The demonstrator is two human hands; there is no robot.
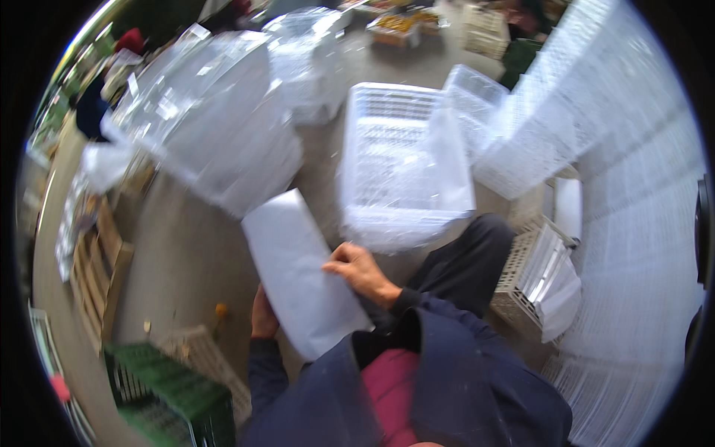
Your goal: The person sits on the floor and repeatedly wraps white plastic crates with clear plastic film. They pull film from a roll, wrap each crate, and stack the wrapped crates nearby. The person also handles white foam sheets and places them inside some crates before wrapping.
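Note:
A white sheet point(304, 268), paper or thin plastic, lies slantwise in front of my body. My left hand point(263, 314) is at its left edge, with the fingers partly hidden behind the sheet. Over the right edge is my right hand point(357, 271), thumb and fingertips pinched together at the sheet; whether they grip it is blurred. Beyond my hands stands a white perforated plastic crate point(413, 213) with clear film around it and a white sheet inside.
Film-wrapped crate stacks point(223, 117) stand at the upper left. Tall white crate stacks point(625, 184) line the right. A beige crate point(511, 274) with white sheets is by my knee; a green crate point(184, 385) and a wooden pallet point(106, 268) are at the left.

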